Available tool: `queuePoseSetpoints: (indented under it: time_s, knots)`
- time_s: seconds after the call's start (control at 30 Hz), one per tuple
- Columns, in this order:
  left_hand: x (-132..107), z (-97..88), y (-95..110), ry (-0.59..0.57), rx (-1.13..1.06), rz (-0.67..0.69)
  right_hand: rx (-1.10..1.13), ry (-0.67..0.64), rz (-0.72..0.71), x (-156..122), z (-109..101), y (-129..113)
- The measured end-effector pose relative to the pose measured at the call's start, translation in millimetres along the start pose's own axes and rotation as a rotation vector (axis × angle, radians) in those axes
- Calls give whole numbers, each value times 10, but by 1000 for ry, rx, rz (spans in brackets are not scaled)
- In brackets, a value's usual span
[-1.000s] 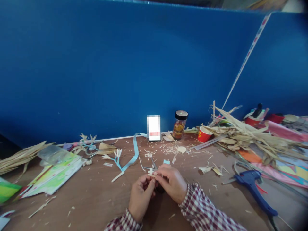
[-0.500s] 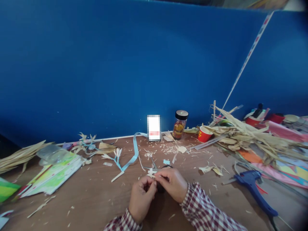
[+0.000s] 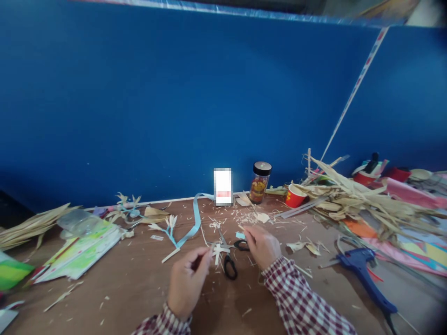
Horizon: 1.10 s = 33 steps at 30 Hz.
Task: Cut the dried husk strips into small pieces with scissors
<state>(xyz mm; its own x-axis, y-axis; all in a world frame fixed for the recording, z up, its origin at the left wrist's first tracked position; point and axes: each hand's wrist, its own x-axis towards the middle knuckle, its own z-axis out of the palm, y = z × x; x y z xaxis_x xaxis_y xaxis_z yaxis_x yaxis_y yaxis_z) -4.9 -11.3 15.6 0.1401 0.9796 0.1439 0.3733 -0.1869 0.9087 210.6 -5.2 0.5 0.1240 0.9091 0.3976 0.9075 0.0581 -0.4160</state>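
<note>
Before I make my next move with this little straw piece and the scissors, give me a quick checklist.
1. Small pale straw star piece pinched in left hand: ok.
2. Right hand gripping black-handled steel scissors: cannot tell; its fingers are at one loop.
3. Scissors flat on brown wooden table: ok.
4. Blades shut: cannot tell.
5. Blue plastic glue gun apart from both hands: ok.

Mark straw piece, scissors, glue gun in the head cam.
straw piece (image 3: 219,252), head view, pale centre.
scissors (image 3: 226,261), head view, lower black handle.
glue gun (image 3: 359,265), head view, blue body.
</note>
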Motion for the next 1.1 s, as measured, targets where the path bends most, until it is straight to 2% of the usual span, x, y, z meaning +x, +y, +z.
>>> queuePoseSetpoints:
  time_s: [0.07, 0.1, 0.2, 0.27, 0.4, 0.53, 0.63, 1.0, 1.1]
  knots:
    - [64, -269, -73, 133, 225, 24, -10, -10, -23, -28, 39, -28]
    - [87, -406, -112, 163, 385, 7, -13, -13, -31, -38, 57, -35]
    - [111, -727, -208, 79, 792, -99, -14, -21, -48, -46, 89, -25]
    - [102, -820, -250, 19, 932, -114, -15, -28, -57, -42, 97, -7]
    - [81, -806, -316, -50, 1068, -148, -25, -33, -60, -42, 96, 19]
    - [80, -779, -364, -27, 1122, -128, -38, -32, -55, -55, 101, 28]
    - [83, -798, -363, -6, 1125, -136, -41, -33, -56, -58, 106, 27]
    - [103, -877, -297, -43, 1118, -223, -35, -27, -59, -44, 104, 15]
    - [115, -819, -242, -11, 1104, -166, -31, -18, -61, -40, 102, 9]
